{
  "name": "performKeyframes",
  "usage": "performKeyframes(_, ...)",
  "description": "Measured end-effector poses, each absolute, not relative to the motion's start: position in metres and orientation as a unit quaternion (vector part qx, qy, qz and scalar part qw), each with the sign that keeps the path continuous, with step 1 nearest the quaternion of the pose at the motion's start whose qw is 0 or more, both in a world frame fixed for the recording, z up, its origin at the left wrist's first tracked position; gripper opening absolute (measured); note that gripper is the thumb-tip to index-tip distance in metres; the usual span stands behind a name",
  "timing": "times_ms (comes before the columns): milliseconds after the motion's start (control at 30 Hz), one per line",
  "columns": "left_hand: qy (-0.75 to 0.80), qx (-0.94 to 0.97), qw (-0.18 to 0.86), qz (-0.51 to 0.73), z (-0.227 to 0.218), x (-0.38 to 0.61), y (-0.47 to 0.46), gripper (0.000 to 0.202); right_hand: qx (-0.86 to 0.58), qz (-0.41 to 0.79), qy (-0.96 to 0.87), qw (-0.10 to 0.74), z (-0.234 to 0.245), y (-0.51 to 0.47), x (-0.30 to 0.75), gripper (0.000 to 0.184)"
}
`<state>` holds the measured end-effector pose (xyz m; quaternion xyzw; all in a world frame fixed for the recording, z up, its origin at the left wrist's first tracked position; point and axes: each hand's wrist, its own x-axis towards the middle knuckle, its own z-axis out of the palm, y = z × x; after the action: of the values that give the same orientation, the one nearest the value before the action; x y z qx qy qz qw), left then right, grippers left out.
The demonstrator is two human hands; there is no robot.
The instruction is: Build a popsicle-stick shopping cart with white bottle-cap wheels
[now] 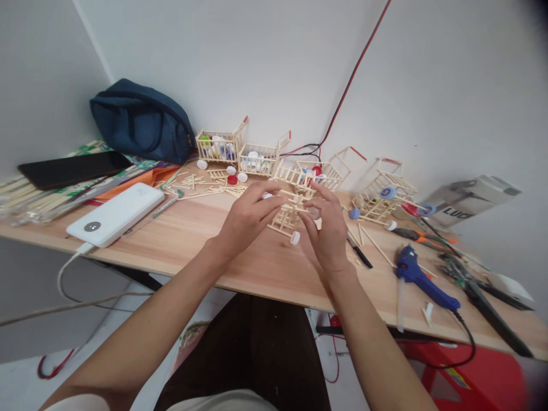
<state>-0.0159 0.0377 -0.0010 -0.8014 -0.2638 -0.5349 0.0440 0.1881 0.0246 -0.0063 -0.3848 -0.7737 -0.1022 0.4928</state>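
My left hand (252, 210) and my right hand (327, 228) meet over the middle of the table, gripping a miniature shopping cart (282, 221) built from thin wooden sticks. The left thumb and fingers pinch its left side, while the right thumb and fingers close on the right. A white bottle-cap wheel (294, 237) sticks out at its lower front. The fingers cover part of the stick frame, and other stick carts right behind blur its outline. Whether it rests on the wood or hangs just above, I cannot tell.
Behind stand stick carts (259, 160) filled with bottle caps. A tipped cart (377, 197), a black pen (359, 253) and a blue glue gun (423, 278) lie to the right. A white power bank (115, 214), a phone (75, 168) and a blue bag (143, 123) occupy the left.
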Motion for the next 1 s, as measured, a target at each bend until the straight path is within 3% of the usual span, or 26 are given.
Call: performKeyframes(1000, -0.262, -0.794, 0.061, -0.546, -0.0022, -0.0121, 0.0360, 0.017, -0.388, -0.221, -0.757, 0.478, -0.0135, 0.0203, 0.1905, 0.027)
